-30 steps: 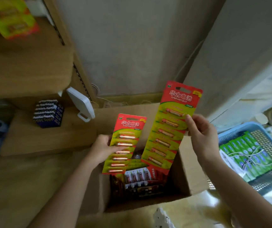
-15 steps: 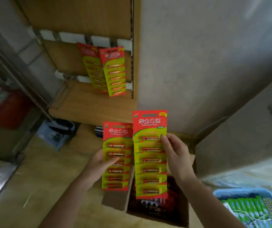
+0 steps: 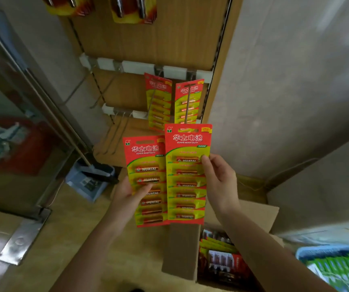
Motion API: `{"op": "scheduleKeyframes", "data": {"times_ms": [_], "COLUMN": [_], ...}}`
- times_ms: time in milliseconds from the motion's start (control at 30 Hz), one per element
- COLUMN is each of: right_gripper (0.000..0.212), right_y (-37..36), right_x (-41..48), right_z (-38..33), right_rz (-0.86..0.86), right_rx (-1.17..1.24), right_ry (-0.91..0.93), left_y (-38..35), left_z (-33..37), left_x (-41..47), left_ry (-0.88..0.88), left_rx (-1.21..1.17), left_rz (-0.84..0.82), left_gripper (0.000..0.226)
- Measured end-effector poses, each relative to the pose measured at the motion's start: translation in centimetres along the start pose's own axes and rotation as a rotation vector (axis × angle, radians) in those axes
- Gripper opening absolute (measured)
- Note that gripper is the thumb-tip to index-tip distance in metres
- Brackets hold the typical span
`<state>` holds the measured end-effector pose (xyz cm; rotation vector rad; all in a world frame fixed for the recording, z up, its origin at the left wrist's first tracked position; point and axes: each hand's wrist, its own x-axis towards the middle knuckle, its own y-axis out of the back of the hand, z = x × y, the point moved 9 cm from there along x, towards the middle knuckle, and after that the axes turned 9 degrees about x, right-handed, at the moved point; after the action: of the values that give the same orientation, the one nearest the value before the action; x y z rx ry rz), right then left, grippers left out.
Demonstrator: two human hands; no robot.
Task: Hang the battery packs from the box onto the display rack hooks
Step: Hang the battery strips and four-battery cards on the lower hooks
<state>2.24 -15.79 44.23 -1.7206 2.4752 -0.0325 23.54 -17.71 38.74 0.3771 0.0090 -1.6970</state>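
My left hand point(image 3: 128, 196) grips a red and green battery pack point(image 3: 146, 163) by its lower left edge. A second, longer battery pack point(image 3: 187, 186) is pinched at its right edge by my right hand point(image 3: 220, 182). Both packs are upright, side by side, just below the wooden display rack point(image 3: 158, 43). On the rack, two hanging packs point(image 3: 187, 102) of the same kind sit on metal hooks point(image 3: 187, 106). Empty hooks point(image 3: 114, 131) stick out lower left. The open cardboard box point(image 3: 182, 253) lies below my arms with more packs point(image 3: 222, 258) inside.
More packs point(image 3: 131, 9) hang at the rack's top. A blue dustpan with a broom point(image 3: 89, 180) stands on the floor at the left, beside a glass door point(image 3: 11, 123). A blue basket point(image 3: 337, 266) of green packs sits at the lower right. A grey wall is on the right.
My view has tilted up from the box to the rack. Both hands have lifted their packs out of the box and up toward the hooks, and the packs now stand upright.
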Motion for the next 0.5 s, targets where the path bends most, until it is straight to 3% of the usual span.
{"op": "scheduleKeyframes", "data": {"times_ms": [200, 500], "right_gripper": [0.020, 0.021], "right_y": [-1.9, -0.5], "right_x": [1.4, 1.4], "right_z": [0.3, 1.5], "right_rz": [0.201, 0.287], "right_rx": [-0.034, -0.231], "right_ry": [-0.035, -0.077], "left_y": [2.5, 3.3], "left_z": [1.1, 0.9], "left_x": [3.4, 5.5], "left_ry": [-0.043, -0.022], "left_rx": [0.019, 0.037], "left_rz": [-0.119, -0.212], "left_gripper": [0.030, 0.028]}}
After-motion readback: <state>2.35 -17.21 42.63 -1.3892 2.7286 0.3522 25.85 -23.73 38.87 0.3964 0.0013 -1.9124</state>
